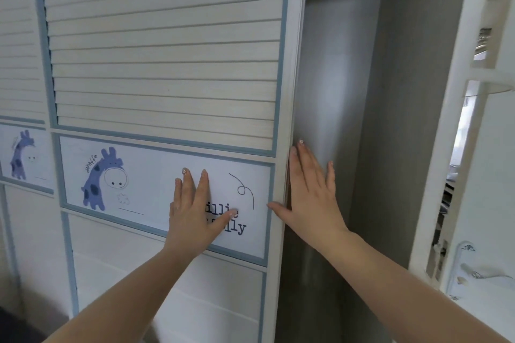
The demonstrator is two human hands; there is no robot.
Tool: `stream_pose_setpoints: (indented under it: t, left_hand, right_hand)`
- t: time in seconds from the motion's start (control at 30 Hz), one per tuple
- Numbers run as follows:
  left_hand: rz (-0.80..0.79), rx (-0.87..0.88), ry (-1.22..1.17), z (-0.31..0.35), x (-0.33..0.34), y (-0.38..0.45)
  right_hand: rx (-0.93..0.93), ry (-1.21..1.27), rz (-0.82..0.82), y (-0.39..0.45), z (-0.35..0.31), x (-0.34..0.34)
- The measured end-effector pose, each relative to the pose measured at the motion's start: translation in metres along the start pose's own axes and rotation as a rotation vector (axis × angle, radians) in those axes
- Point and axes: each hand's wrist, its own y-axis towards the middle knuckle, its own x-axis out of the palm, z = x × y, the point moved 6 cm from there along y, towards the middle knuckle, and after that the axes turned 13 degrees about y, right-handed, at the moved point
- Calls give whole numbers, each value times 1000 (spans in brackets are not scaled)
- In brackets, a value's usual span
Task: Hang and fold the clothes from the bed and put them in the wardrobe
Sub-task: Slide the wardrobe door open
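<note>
A white slatted sliding wardrobe door (167, 58) with blue trim and a giraffe picture panel fills the left and middle of the head view. My left hand (192, 211) presses flat on the picture panel with straight fingers. My right hand (312, 192) lies flat against the door's right edge, thumb on the front of the frame and fingers along the side. To the right of that edge the grey wardrobe interior (348, 120) shows through a narrow gap. No clothes are in view.
A second sliding door (19, 64) with the same giraffe panel stands at the far left. At the right is a white room door (479, 203) with a metal lever handle (479, 273), close to the wardrobe opening.
</note>
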Motion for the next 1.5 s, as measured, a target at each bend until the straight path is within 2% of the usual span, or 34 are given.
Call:
stream_pose_setpoints:
  t: [0.1,0.27,0.37,0.57,0.93,1.17,1.3,1.5]
  left_hand:
    - [2,-8,-91,-7,-5,1]
    - [50,157,-104,11,-8,-7]
    - [43,189,-109,16,-6,-8]
    - [66,77,-16,-2,-1,1]
    - [81,62,-80,-67,-4,22]
    - [93,-20,-114,-113,-5,34]
    - [96,-52,-189,-139,-9,42]
    - [82,-106,-233,-174,-14,53]
  right_hand:
    - [53,127,-99,6,-10,16]
    - [108,290,-176,20,-32,37]
    - [103,362,-197,29,-48,50]
    - [115,453,-200,42,-74,74]
    - [85,541,-159,75,-126,119]
    - [-50,573,-128,97,-159,153]
    - [-158,723,-106,113,-181,174]
    - [-195,707,-50,132,-207,206]
